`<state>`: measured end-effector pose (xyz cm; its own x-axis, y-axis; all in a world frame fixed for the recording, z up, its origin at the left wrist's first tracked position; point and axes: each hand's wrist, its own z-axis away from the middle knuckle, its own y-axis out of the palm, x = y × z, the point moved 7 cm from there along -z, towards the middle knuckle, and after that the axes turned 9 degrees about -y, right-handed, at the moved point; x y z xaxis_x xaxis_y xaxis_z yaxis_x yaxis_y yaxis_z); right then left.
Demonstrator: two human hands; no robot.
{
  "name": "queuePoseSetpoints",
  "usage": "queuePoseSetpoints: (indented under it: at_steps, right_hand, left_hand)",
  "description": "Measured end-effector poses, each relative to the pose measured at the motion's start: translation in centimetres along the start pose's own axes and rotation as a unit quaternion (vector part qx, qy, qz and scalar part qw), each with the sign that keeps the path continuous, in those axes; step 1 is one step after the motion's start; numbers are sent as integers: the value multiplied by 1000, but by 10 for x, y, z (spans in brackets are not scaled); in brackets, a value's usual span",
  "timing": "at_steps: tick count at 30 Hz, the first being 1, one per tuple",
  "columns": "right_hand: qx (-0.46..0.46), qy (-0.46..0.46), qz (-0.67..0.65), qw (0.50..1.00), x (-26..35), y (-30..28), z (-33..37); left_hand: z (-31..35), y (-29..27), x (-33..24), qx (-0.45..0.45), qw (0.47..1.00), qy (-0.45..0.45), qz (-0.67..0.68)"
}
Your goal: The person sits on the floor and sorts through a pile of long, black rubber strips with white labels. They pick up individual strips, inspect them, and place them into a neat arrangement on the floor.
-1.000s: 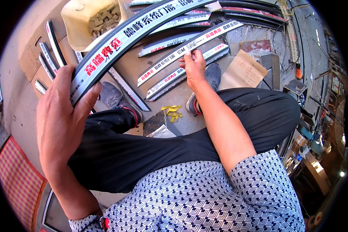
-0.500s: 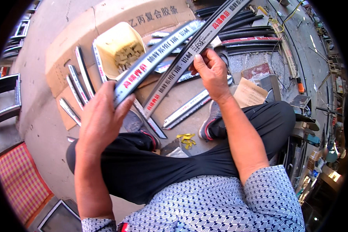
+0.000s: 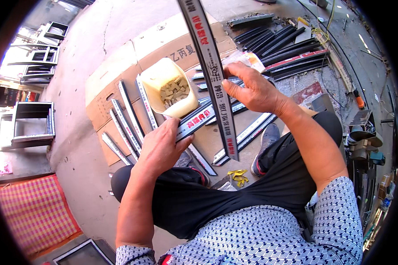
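My left hand (image 3: pixel 161 148) is closed around the near end of a metal profile strip (image 3: pixel 193 121) covered in printed white film. That strip points away to the right and passes behind a second one. My right hand (image 3: pixel 252 90) pinches this second profile strip (image 3: pixel 212 73) at mid-length, between thumb and fingers. It stands steeply in front of me, its top leaning slightly left and leaving the picture. Behind the strips sits a pale yellow plastic tub (image 3: pixel 154 73) with several small blocks (image 3: pixel 174 91) in it.
Several cut profile strips (image 3: pixel 127 115) lie left of the tub on flattened cardboard (image 3: pixel 106 95). Dark profiles (image 3: pixel 278 42) are piled at the far right. Yellow scraps (image 3: pixel 239 177) lie between my feet. Metal frames (image 3: pixel 33 126) stand at the left, near a checked cloth (image 3: pixel 35 212).
The strip in my right hand has swung from a rightward slant to nearly upright, top leaning left. My left hand's strip has dropped lower. The whole view has shifted, moving the scene rightward.
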<state>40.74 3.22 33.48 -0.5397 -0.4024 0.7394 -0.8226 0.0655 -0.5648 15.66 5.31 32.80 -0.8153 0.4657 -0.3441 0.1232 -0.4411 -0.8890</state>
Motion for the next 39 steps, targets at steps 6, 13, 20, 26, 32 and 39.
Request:
queuePoseSetpoints:
  at_steps: [6, 13, 20, 26, 32, 39]
  right_hand:
    - [120, 91, -71, 986, -4, 25, 1]
    - [198, 84, -24, 976, -20, 53, -8]
    - [197, 61, -13, 978, -20, 74, -13]
    - [151, 70, -22, 986, -28, 81, -13]
    - [64, 65, -16, 996, -37, 98, -12]
    - [-23, 64, 32, 997, -43, 79, -6]
  left_hand:
    - [3, -3, 4, -37, 998, 53, -20]
    - [0, -11, 16, -49, 995, 65, -56]
    - [4, -10, 27, -47, 997, 46, -38]
    - [2, -12, 31, -81, 996, 24, -40]
    - [21, -24, 43, -269, 960, 8, -75]
    - [30, 0, 14, -309, 928, 34, 205]
